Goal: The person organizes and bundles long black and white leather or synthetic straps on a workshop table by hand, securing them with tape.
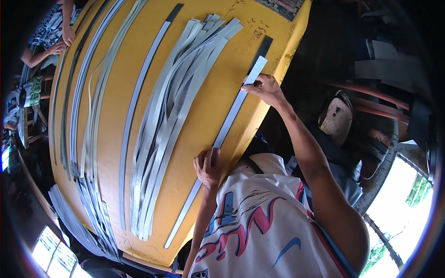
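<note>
light strip (227,125): on the yellow table (208,106), toward its right edge; long, narrow, running from near left to far right.
right hand (269,88): gripping the light strip between thumb and fingers just short of its far end; came in from the right.
far end: stuck out a little past the right hand's fingers; right hand was the closer one to it.
dark strip (265,45): its bare end showed beyond the light strip's end, farther off; the two ran roughly the same way, and the light end sat a bit off to the near side of it.
left hand (208,171): closed round a small dark thing (215,157), kind not clear, at the strip's middle stretch; wrist pointed near.
between hands: one straight-looking length of strip, left hand near, right hand far.
near end: ran on past the left hand toward the near left, no hand on it.
loose bundle (171,120): left of the light strip, apart from it, roughly same slant.
other person's hands (68,34): far left, at the table's edge, well apart from both.
</note>
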A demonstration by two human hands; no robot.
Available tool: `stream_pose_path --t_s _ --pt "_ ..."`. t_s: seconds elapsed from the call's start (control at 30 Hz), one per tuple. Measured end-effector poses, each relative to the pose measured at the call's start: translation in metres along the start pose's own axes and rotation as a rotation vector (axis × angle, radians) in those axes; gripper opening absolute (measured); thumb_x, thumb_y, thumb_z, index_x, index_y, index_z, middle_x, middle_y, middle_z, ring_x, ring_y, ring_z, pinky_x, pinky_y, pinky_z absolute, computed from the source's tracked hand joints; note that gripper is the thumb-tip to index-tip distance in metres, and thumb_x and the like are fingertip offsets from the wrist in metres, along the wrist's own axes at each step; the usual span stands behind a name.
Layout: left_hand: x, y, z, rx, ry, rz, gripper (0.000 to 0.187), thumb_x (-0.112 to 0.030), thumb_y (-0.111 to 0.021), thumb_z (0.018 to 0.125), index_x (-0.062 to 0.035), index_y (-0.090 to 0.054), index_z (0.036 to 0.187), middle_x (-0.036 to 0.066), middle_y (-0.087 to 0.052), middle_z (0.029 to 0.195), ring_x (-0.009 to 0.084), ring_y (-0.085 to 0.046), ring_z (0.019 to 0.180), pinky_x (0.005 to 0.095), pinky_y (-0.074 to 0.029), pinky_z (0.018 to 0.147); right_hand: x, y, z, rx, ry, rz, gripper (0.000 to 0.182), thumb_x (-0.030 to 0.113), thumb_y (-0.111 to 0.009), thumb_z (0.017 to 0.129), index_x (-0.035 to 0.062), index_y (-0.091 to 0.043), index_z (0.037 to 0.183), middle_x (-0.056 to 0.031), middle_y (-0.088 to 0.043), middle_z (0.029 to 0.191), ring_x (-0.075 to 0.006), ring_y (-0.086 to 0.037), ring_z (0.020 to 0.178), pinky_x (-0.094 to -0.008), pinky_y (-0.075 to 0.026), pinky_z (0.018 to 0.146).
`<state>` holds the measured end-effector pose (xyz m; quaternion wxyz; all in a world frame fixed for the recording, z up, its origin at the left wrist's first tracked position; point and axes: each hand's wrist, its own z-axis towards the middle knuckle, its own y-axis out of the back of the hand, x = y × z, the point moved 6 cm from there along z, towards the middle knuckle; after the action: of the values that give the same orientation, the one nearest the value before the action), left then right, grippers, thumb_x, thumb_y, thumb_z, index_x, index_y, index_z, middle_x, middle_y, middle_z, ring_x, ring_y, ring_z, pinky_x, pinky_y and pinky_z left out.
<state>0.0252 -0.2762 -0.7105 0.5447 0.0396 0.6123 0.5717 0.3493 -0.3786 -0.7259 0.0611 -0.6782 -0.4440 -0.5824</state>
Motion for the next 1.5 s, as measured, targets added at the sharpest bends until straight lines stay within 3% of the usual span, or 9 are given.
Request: stream_pose_path --t_s 0.6,1.0,1.1,1.17,1.2,1.27,1.3,1.43,1.5 --pt "-0.001 0.002 0.002 -0.021 0.003 -0.026 0.035 -0.013 -0.083 0.078 -0.0141 -0.071 0.111 0.009 -0.065 0.095 0.0279 -0.063 0.088 0.0406 -0.050 0.079 -0.001 0.001 0.000 -0.029 0.048 -0.128 0.041 0.037 -0.082 0.077 0.0071 -0.074 0.104 -0.0065 -0.073 0.091 -0.0145 -0.069 0.076 -0.0282 -0.054 0.072" --pt "-0.013 0.004 0.023 0.091 0.116 0.064 0.019 -0.017 -0.079 0.077 -0.0083 -0.068 0.090 0.011 -0.064 0.092 0.0304 -0.063 0.085 0.0426 -0.050 0.076 0.002 0.000 -0.003 -0.068 0.175 -0.194 0.040 0.038 -0.080 0.077 0.0089 -0.072 0.103 -0.0055 -0.072 0.088 -0.0180 -0.069 0.076 -0.0312 -0.054 0.071" --pt "-0.016 0.002 0.025 0.111 0.087 0.087 0.025 -0.019 -0.078 0.077 -0.0084 -0.066 0.096 0.008 -0.065 0.089 0.0289 -0.063 0.083 0.0420 -0.049 0.074 -0.001 -0.001 -0.002 -0.063 0.176 -0.223 0.041 0.040 -0.079 0.078 0.0104 -0.072 0.105 -0.0050 -0.071 0.085 -0.0191 -0.069 0.076 -0.0322 -0.054 0.072" --pt "-0.008 -0.006 0.022 0.223 0.228 0.125 0.039 -0.017 -0.074 0.078 -0.0094 -0.062 0.115 0.010 -0.064 0.097 0.0308 -0.062 0.092 0.0447 -0.046 0.081 -0.002 0.000 -0.002 -0.069 0.176 -0.236 0.041 0.041 -0.079 0.078 0.0104 -0.072 0.105 -0.0051 -0.071 0.084 -0.0194 -0.068 0.076 -0.0328 -0.054 0.073" --pt "-0.014 -0.005 0.025 0.228 0.218 0.128 0.039 -0.017 -0.074 0.078 -0.0094 -0.062 0.115 0.010 -0.064 0.097 0.0308 -0.062 0.092 0.0447 -0.046 0.081 -0.002 -0.001 -0.002 -0.065 0.180 -0.252 0.042 0.041 -0.078 0.078 0.0104 -0.072 0.105 -0.0052 -0.070 0.083 -0.0197 -0.068 0.075 -0.0334 -0.053 0.073" --pt "-0.031 -0.001 0.031 0.148 0.148 0.248 0.061 -0.014 -0.068 0.079 -0.0089 -0.050 0.138 0.014 -0.061 0.119 0.0328 -0.057 0.111 0.0478 -0.042 0.092 -0.002 -0.001 -0.003 -0.066 0.173 -0.249 0.042 0.042 -0.078 0.079 0.0103 -0.071 0.105 -0.0058 -0.070 0.083 -0.0203 -0.068 0.075 -0.0341 -0.053 0.073" --pt "-0.038 -0.005 0.034 0.151 0.136 0.248 0.061 -0.014 -0.068 0.079 -0.0089 -0.050 0.138 0.014 -0.061 0.119 0.0328 -0.057 0.111 0.0478 -0.042 0.092 -0.001 -0.001 -0.003 -0.058 0.168 -0.251 0.041 0.042 -0.077 0.079 0.0101 -0.071 0.105 -0.0064 -0.070 0.082 -0.0210 -0.068 0.075 -0.0347 -0.053 0.073" --pt "-0.080 -0.063 0.056 0.354 -0.207 0.164 0.076 -0.016 -0.058 0.084 -0.0001 -0.030 0.153 0.021 -0.037 0.154 0.0357 -0.036 0.141 0.0505 -0.030 0.112 0.000 0.000 -0.003 -0.057 0.162 -0.304 0.041 0.041 -0.077 0.079 0.0093 -0.071 0.104 -0.0078 -0.069 0.082 -0.0223 -0.068 0.076 -0.0360 -0.053 0.071" --pt "-0.094 -0.102 0.076 0.396 -0.255 0.196 0.074 -0.021 -0.055 0.088 0.0013 -0.027 0.153 0.021 -0.033 0.156 0.0362 -0.032 0.144 0.0515 -0.026 0.115 -0.002 0.000 -0.004 -0.098 0.203 -0.289 0.041 0.041 -0.078 0.079 0.0082 -0.070 0.102 -0.0084 -0.069 0.081 -0.0235 -0.068 0.077 -0.0370 -0.053 0.070"
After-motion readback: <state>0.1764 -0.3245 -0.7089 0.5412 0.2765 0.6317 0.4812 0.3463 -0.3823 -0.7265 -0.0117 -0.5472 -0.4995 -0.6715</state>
